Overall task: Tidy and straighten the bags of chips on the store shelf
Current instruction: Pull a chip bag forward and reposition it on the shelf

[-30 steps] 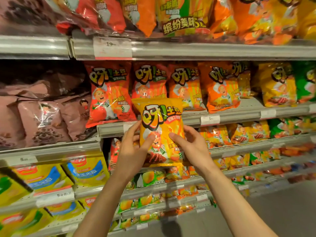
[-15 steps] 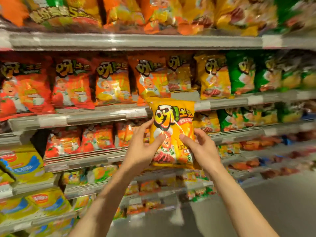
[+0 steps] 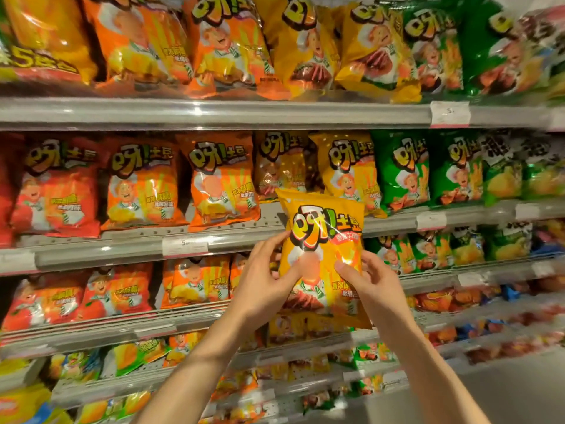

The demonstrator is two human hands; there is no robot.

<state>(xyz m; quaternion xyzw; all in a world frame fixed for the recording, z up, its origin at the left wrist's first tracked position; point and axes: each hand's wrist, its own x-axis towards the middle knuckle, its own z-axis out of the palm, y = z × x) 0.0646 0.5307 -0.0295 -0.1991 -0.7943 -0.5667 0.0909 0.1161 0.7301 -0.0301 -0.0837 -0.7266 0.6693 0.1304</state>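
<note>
I hold a yellow chip bag (image 3: 324, 237) upright in front of the shelves, a little right of centre. My left hand (image 3: 263, 283) grips its left edge and my right hand (image 3: 367, 280) grips its lower right side. The bag's top overlaps the front rail of the middle shelf (image 3: 128, 249). Just above it on that shelf stand a darker yellow bag (image 3: 281, 166) set back and a yellow bag (image 3: 348, 169). Orange bags (image 3: 220, 179) and red bags (image 3: 58, 185) line the shelf to the left, green bags (image 3: 400, 169) to the right.
The top shelf (image 3: 275, 113) carries larger orange, yellow and green bags. Lower shelves (image 3: 107, 328) hold smaller bags in the same colours. White price tags (image 3: 185, 246) clip to the rails. Grey floor (image 3: 504, 393) shows at the bottom right.
The view has swung right and upward along the shelves. Both hands have carried the yellow bag to the right, from in front of the red and orange bags to below the yellow ones.
</note>
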